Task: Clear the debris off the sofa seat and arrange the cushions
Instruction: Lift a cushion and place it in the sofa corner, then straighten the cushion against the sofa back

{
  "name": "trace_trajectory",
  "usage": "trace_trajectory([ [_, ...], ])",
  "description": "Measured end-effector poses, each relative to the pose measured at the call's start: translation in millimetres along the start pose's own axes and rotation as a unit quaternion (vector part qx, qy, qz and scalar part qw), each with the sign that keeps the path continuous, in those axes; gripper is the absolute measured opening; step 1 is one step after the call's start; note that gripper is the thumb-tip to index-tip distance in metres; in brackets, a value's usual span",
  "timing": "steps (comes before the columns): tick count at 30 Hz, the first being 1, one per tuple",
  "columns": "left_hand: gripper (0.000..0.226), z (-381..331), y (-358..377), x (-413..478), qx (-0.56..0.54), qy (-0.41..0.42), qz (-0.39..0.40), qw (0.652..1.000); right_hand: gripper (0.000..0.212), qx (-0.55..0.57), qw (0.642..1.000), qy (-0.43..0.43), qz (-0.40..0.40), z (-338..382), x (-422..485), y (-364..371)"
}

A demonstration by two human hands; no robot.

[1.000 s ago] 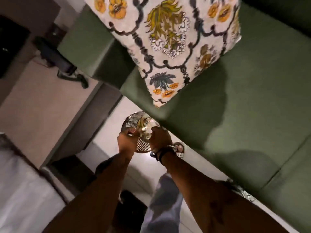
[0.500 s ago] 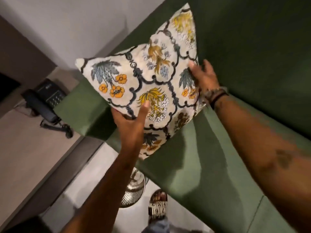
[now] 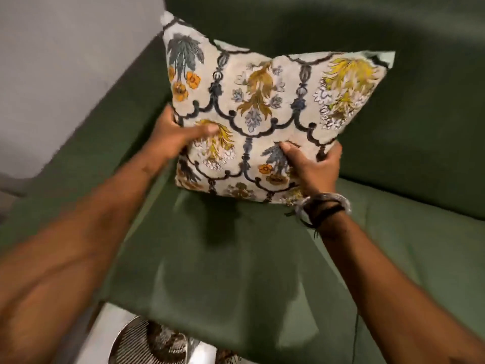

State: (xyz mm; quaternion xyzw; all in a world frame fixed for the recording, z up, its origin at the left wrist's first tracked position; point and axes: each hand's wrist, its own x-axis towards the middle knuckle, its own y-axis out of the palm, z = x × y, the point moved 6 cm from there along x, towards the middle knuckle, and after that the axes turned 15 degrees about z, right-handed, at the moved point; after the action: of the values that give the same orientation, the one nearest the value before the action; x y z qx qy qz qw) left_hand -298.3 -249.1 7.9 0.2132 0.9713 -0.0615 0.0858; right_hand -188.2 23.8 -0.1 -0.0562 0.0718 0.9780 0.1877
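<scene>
A cream cushion (image 3: 265,101) with yellow, orange and blue flowers stands upright on the green sofa seat (image 3: 236,258), leaning toward the backrest at the sofa's left end. My left hand (image 3: 175,135) grips its lower left edge, thumb pressed into the front. My right hand (image 3: 312,166), with bangles on the wrist, grips the lower right corner, fingers wrapped behind. No debris shows on the visible seat.
The green backrest (image 3: 393,127) rises behind the cushion and the left armrest (image 3: 105,122) runs beside it. A metal mesh bin (image 3: 147,342) with scraps inside stands on the pale floor below the seat's front edge. A grey wall (image 3: 65,48) is at upper left.
My hands left the metal bin on the floor, took the cushion by both sides, and turned it upright against the backrest. The view rose from the floor to the seat.
</scene>
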Motion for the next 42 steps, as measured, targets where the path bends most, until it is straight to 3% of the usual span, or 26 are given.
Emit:
trace_trajectory([
  [4,0.071,-8,20,44,-0.004,0.021,-0.016,1.0,0.093,-0.016,0.998,0.015,0.063,-17,22,-19],
  [7,0.06,-4,45,32,-0.019,0.056,-0.163,0.985,0.1,-0.143,0.986,0.024,0.081,-13,20,-48],
  [9,0.066,-4,83,1,0.028,0.073,-0.316,0.946,0.089,-0.183,0.982,0.026,0.047,-6,0,-91],
  [11,0.066,-6,159,-27,0.064,0.096,-0.372,0.921,0.073,-0.181,0.983,0.017,-0.023,1,-39,-157],
  [13,0.063,-3,262,-40,0.06,0.08,-0.294,0.951,0.062,-0.218,0.969,0.015,-0.116,5,-90,-238],
  [15,0.067,-8,394,-41,0.056,0.061,-0.095,0.992,0.055,-0.254,0.936,0.033,-0.243,7,-151,-337],
  [16,0.07,-10,463,-40,0.059,0.051,0.028,0.997,0.054,-0.264,0.91,0.049,-0.316,7,-184,-388],
  [19,0.091,-16,637,-31,0.067,0.004,0.311,0.948,0.078,-0.236,0.815,0.14,-0.51,4,-274,-512],
  [22,0.121,-24,767,-6,0.08,-0.021,0.422,0.903,0.115,-0.145,0.771,0.22,-0.58,-8,-324,-603],
  [24,0.131,-27,839,14,0.104,-0.033,0.463,0.88,0.124,-0.11,0.793,0.22,-0.557,-11,-326,-648],
  [27,0.145,-27,912,33,0.165,-0.064,0.529,0.83,0.119,-0.078,0.835,0.165,-0.519,-9,-306,-699],
  [29,0.142,-28,934,38,0.164,-0.077,0.538,0.823,0.114,-0.041,0.849,0.138,-0.508,-7,-295,-713],
  [33,0.115,-42,900,32,0.091,-0.041,0.455,0.885,0.089,-0.019,0.892,0.073,-0.446,3,-275,-707],
  [35,0.095,-43,849,25,0.039,0.001,0.357,0.933,0.074,-0.036,0.926,0.062,-0.37,12,-251,-705],
  [37,0.088,-41,787,18,-0.001,0.015,0.233,0.972,0.076,-0.061,0.96,0.062,-0.267,23,-210,-703],
  [39,0.089,-37,730,18,-0.008,0.027,0.132,0.991,0.079,-0.087,0.979,0.056,-0.175,33,-158,-692],
  [42,0.084,-26,675,21,-0.006,0.03,0.057,0.998,0.076,-0.117,0.987,0.069,-0.088,37,-91,-666],
])
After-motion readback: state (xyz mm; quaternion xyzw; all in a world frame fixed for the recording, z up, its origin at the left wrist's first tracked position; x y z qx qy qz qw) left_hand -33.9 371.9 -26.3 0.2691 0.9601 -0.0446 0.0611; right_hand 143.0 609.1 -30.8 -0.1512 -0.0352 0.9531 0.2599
